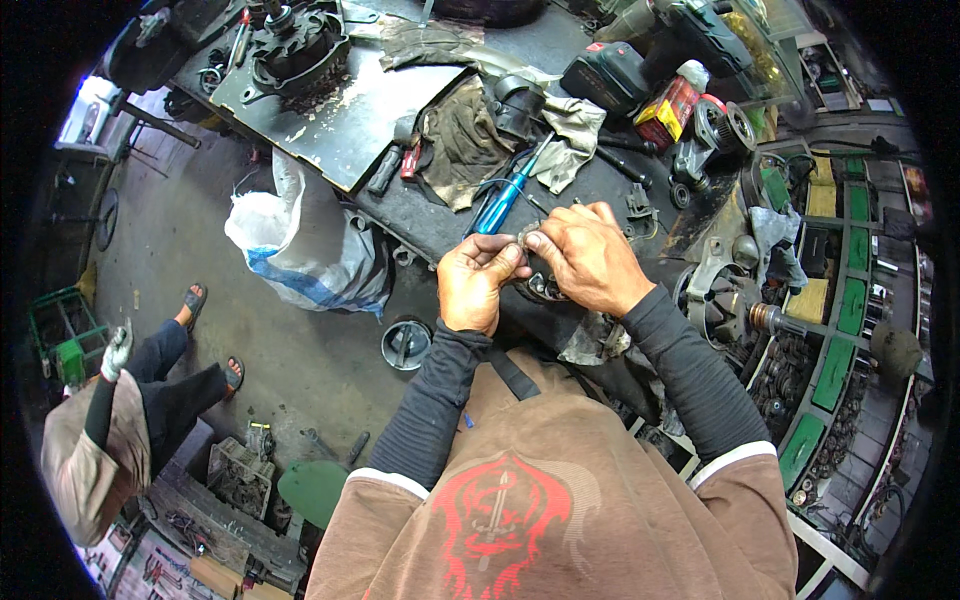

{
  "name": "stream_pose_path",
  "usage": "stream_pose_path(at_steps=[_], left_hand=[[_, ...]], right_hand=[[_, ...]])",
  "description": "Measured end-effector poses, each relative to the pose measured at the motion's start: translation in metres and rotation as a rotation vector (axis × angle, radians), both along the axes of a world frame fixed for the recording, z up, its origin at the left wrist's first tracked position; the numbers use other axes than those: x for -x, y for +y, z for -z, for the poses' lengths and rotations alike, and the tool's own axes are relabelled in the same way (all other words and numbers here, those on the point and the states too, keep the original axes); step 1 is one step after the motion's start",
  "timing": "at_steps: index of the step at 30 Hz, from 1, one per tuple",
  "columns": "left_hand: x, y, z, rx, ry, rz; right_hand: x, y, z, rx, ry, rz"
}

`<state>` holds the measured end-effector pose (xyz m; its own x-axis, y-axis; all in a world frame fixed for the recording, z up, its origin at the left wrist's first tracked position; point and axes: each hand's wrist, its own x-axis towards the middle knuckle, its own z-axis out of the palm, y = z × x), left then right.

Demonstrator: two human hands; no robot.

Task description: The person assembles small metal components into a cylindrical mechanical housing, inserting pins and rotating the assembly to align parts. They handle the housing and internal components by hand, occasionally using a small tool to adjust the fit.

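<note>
Near the bench's front edge, my left hand (476, 278) pinches a small metal part (526, 236) between thumb and fingers. My right hand (592, 256) closes on the same part from the other side, its thumb and forefinger pressed against it. Fingers cover most of the part, so its exact kind does not show. Just under my hands is a round metal piece (543, 288), partly hidden. A screwdriver with a blue handle (503, 203) lies just beyond my left hand, its shaft pointing to a light rag (572, 140).
A brown rag (462, 140), a black power-tool battery (606, 77) and a red-yellow box (668, 112) lie on the dark bench. A white sack (310, 245) and a bucket (406, 344) stand on the floor at left. Another person (110, 430) is at far left.
</note>
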<state>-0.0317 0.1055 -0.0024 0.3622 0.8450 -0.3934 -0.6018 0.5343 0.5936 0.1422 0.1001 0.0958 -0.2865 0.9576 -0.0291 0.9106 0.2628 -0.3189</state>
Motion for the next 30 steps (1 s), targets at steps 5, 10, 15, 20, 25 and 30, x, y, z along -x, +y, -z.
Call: stream_pose_path(at_steps=[5, 10, 15, 20, 25, 30], left_hand=[[0.003, -0.002, -0.001, -0.006, 0.000, 0.006], [0.001, -0.002, 0.000, -0.027, 0.004, 0.009], [0.001, -0.002, 0.001, -0.047, 0.022, 0.032], [-0.001, -0.003, -0.001, -0.071, 0.067, -0.004], [-0.003, -0.002, -0.001, -0.073, 0.081, 0.000], [-0.002, 0.000, -0.004, -0.101, 0.147, -0.025]], right_hand=[[0.004, 0.001, -0.004, -0.254, 0.040, -0.106], [-0.001, 0.000, 0.001, 0.201, -0.051, 0.049], [0.000, -0.006, 0.003, -0.186, 0.175, 0.001], [-0.002, -0.007, 0.002, 0.088, 0.031, 0.086], [-0.007, -0.010, 0.008, -0.225, 0.153, -0.026], [-0.002, 0.001, 0.002, 0.329, 0.007, 0.147]])
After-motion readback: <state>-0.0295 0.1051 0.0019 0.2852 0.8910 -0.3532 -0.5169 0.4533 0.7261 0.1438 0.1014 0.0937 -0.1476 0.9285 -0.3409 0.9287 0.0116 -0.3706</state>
